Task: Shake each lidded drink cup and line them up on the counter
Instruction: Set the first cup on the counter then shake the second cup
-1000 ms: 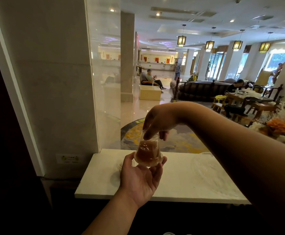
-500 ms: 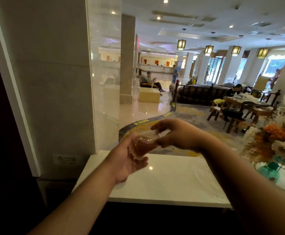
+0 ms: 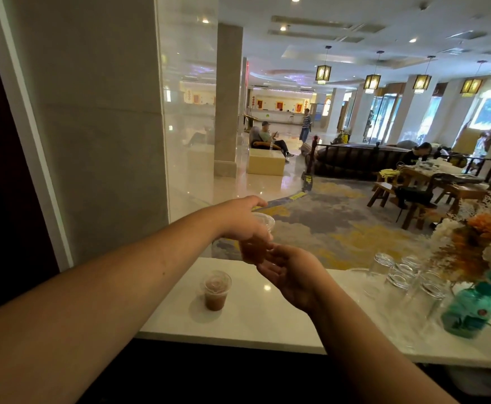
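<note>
A clear lidded drink cup (image 3: 251, 252) with brown liquid hangs in the air above the white counter (image 3: 267, 319), its lid (image 3: 264, 221) tilted up and to the right. My left hand (image 3: 242, 221) grips it from above, around the lid end. From below, my right hand (image 3: 292, 274) lies palm up, its fingertips against the cup's lower end. A second lidded drink cup (image 3: 215, 290), also holding brown liquid, stands upright on the counter left of my hands and nearer to me.
Several upturned clear glasses (image 3: 398, 275) stand on the counter at the right. Beyond them are a teal vase (image 3: 468, 312) and dried flowers (image 3: 489, 231). A marble wall (image 3: 101, 135) closes the left side. A lobby with seated people lies past the counter.
The cup has been turned over between my hands: my left hand went from beneath it to its lid end, my right hand from above to below. The view swung right, showing the second cup and the glasses.
</note>
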